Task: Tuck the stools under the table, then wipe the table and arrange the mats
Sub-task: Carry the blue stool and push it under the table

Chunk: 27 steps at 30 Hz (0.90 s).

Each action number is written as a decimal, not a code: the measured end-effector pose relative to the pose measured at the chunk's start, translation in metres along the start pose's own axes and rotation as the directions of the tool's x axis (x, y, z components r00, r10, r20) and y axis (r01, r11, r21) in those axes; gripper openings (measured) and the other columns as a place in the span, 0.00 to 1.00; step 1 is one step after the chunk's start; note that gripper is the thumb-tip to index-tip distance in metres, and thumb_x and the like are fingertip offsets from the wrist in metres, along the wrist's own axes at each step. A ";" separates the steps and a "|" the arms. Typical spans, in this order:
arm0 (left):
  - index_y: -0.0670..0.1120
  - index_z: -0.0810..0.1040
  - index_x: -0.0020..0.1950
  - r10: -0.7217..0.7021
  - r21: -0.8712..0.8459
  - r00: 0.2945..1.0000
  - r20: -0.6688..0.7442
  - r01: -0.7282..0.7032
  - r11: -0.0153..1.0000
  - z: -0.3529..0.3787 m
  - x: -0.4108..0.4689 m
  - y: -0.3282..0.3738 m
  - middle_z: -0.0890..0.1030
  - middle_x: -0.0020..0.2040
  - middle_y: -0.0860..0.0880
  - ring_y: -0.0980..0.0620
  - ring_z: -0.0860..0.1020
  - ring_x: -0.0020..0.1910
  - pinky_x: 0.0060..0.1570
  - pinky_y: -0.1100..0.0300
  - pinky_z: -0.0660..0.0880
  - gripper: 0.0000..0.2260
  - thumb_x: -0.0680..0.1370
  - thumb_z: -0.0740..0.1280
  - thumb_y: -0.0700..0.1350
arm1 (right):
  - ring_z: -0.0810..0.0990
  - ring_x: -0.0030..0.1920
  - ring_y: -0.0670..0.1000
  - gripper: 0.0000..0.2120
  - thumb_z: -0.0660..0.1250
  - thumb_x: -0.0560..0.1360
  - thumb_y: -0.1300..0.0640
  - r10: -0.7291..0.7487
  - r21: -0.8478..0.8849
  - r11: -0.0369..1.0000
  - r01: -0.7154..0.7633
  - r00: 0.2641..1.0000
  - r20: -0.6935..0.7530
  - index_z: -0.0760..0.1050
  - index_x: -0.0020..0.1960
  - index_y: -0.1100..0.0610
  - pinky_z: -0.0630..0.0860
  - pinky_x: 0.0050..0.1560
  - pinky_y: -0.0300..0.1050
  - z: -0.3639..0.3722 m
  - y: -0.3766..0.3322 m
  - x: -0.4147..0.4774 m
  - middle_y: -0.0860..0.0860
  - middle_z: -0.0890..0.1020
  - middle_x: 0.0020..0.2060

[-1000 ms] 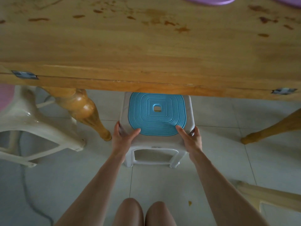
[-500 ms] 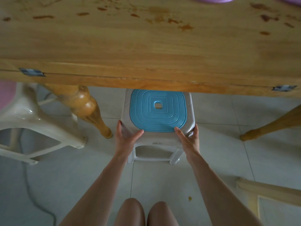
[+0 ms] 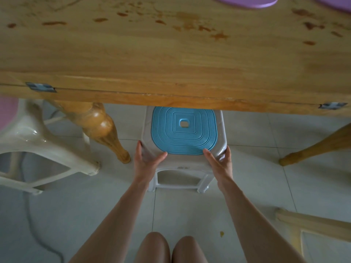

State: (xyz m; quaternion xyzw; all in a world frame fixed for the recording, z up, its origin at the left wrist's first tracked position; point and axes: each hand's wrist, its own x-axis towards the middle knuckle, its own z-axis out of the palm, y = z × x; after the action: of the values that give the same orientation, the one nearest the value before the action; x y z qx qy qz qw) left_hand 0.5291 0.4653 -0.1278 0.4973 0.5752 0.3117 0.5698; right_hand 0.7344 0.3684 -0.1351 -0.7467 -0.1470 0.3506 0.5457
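Head, stool (image 3: 183,133) between left hand (image 3: 145,164), right hand (image 3: 221,165)

The desk (image 3: 171,63) is honey-yellow wood with fine lengthwise grain, spattered with rusty brown stains. Its turned leg (image 3: 98,128) is glossy amber. The mat (image 3: 245,1) on it is plain lilac. The low stool (image 3: 182,164) is pale grey, with a sky-blue seat ribbed in concentric rounded squares. The taller stool (image 3: 28,133) is cream with a pink seat. The floor (image 3: 256,133) is pale grey tile, gridded by thin grout lines.
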 end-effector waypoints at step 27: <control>0.51 0.58 0.76 -0.030 0.027 0.999 -0.034 0.031 0.999 0.003 -0.001 -0.001 0.65 0.73 0.51 0.51 0.65 0.72 0.71 0.47 0.64 0.52 0.59 0.79 0.59 | 0.81 0.55 0.49 0.39 0.78 0.57 0.38 0.025 -0.027 0.999 -0.025 1.000 -0.020 0.69 0.65 0.48 0.76 0.60 0.55 0.001 -0.009 -0.005 0.47 0.82 0.54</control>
State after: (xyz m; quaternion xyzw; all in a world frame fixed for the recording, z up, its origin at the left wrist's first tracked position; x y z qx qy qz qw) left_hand 0.5316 0.4633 -0.1284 0.4910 0.5965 0.3033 0.5577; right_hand 0.7315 0.3692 -0.1254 -0.7594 -0.1373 0.3481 0.5323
